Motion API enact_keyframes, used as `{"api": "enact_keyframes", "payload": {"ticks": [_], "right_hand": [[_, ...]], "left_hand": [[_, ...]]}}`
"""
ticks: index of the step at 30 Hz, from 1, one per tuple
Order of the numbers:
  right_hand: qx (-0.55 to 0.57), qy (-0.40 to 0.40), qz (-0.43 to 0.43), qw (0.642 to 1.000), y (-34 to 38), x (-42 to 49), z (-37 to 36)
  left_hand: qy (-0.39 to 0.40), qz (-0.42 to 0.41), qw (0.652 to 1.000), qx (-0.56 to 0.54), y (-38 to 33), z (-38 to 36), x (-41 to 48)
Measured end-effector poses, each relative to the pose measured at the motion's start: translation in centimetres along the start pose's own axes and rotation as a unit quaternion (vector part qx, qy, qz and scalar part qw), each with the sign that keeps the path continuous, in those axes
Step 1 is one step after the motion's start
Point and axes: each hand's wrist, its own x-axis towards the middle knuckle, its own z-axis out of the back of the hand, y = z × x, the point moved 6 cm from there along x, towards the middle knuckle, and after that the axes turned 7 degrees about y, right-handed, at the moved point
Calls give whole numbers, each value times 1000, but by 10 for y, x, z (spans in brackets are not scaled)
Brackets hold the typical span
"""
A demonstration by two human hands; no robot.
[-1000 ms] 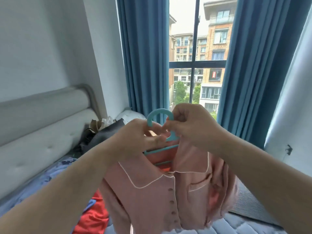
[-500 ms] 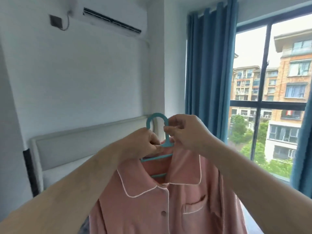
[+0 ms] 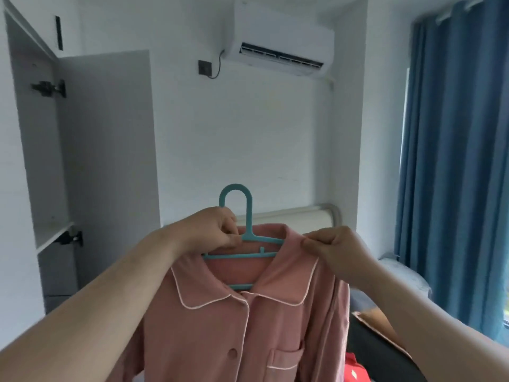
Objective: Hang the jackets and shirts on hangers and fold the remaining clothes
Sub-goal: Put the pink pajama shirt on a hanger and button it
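Hanging on a teal hanger [image 3: 249, 216], the pink shirt [image 3: 248, 326] is up in the air before a white wall [image 3: 248, 133]; the left hand [image 3: 212, 232] pinches the hanger; the right hand [image 3: 336, 252] pinches the collar [image 3: 297, 271]. An air conditioner [image 3: 281, 42] sits up high; a blue curtain [image 3: 454, 161] hangs on the right.

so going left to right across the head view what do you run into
wardrobe → left hand gripping the teal hanger → right hand pinching the collar of the pink shirt → blue curtain
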Motion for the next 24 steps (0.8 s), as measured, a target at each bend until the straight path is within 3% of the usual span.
{"api": "enact_keyframes", "payload": {"ticks": [4, 8, 14, 19, 24], "right_hand": [[-1, 5, 57, 998, 0, 37, -24], [-133, 85, 71, 985, -10, 81, -59], [-149, 113, 133, 973, 0, 128, -109], [-98, 105, 122, 982, -15, 165, -152], [-68, 99, 107, 987, -29, 208, -197]], "left_hand": [[-27, 48, 998, -4, 37, 19, 5], [-35, 68, 997, 21, 62, 27, 16], [-54, 90, 994, 29, 110, 36, 20], [-221, 115, 958, -139, 186, 50, -31], [-297, 173, 938, -49, 272, 41, -68]]}}
